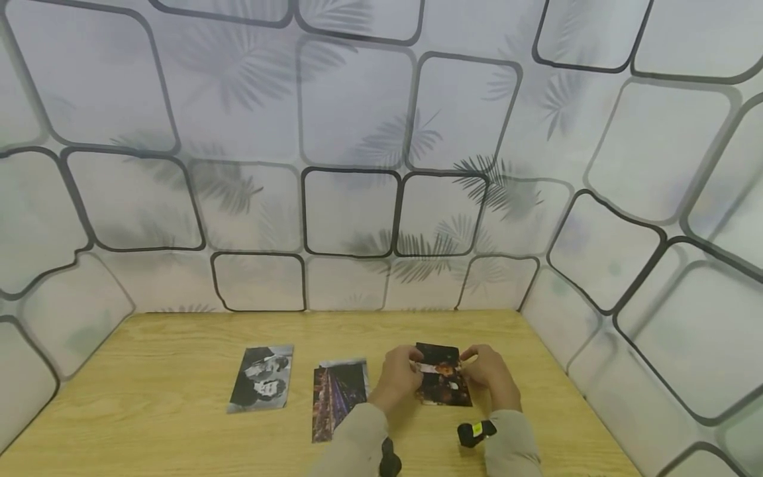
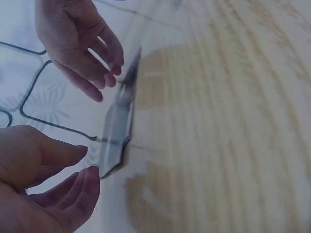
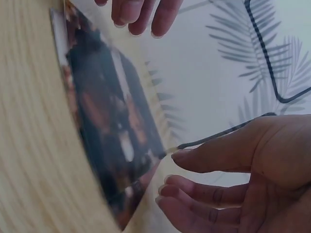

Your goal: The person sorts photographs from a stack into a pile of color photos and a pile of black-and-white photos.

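A dark colour photo [image 1: 444, 381] lies on the table between both hands. My left hand [image 1: 398, 379] is at its left edge, thumb and fingers parted, with a fingertip right at a corner of the photo [image 2: 116, 126] in the left wrist view. On the other side, my right hand [image 1: 490, 375] reaches in at the right edge. The right wrist view shows the right thumb and fingers [image 3: 209, 160] apart beside the photo [image 3: 112, 111], not pinching it. A pale edge [image 3: 59, 36] shows along the far side of the photo there.
Left of the hands, a photo of colourful light streaks [image 1: 336, 401] overlaps another one. Farther left lies a black-and-white photo [image 1: 262, 377] of two faces. The wooden table [image 1: 179, 371] meets patterned walls [image 1: 352, 212] at the back and right.
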Available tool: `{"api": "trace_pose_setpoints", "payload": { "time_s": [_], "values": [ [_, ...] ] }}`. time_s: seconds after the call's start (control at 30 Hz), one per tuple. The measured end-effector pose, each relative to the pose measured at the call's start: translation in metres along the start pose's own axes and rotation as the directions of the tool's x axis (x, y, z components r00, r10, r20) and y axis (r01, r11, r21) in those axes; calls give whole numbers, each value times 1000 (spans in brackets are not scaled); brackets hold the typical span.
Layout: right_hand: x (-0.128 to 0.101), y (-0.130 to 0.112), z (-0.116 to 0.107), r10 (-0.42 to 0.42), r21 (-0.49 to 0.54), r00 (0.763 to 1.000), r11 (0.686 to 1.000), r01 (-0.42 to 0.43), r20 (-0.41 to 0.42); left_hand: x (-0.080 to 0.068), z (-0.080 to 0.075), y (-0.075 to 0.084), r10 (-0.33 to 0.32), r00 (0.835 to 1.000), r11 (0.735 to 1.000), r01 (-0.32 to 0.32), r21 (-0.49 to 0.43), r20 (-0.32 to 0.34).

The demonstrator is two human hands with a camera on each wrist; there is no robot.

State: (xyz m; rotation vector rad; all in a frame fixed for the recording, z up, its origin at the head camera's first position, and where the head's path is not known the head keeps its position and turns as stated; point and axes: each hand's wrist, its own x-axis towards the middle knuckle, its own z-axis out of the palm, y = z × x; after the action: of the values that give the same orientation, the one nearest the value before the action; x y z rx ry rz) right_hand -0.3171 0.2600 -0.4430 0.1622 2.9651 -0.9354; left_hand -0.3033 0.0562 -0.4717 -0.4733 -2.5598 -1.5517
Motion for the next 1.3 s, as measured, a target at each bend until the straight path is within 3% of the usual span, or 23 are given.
{"api": "trace_pose_setpoints", "payload": {
  "time_s": [0.2, 0.4, 0.7, 0.93, 1.1, 1.3],
  "values": [
    [-7, -20, -4, 13, 184, 999, 983, -21, 48, -5, -28, 6, -19, 999, 999, 21, -48, 46],
    [-15, -47, 3, -49, 227, 996, 973, 32, 73, -9, -57, 4, -57, 997, 998, 58, -12, 57],
    [-20, -65, 22, -95, 198, 992, 977, 76, 88, -25, -94, -13, -69, 997, 996, 66, 65, 42],
    [-22, -76, 32, -137, 246, 982, 964, 102, 129, -40, -123, -24, -108, 994, 991, 108, 79, -7],
    [-24, -83, 43, -165, 251, 974, 960, 123, 156, -50, -138, -31, -122, 991, 986, 126, 110, -46],
    [-29, -92, 57, -210, 258, 958, 953, 156, 197, -63, -152, -40, -181, 981, 975, 188, 116, -70]
  ]
}}
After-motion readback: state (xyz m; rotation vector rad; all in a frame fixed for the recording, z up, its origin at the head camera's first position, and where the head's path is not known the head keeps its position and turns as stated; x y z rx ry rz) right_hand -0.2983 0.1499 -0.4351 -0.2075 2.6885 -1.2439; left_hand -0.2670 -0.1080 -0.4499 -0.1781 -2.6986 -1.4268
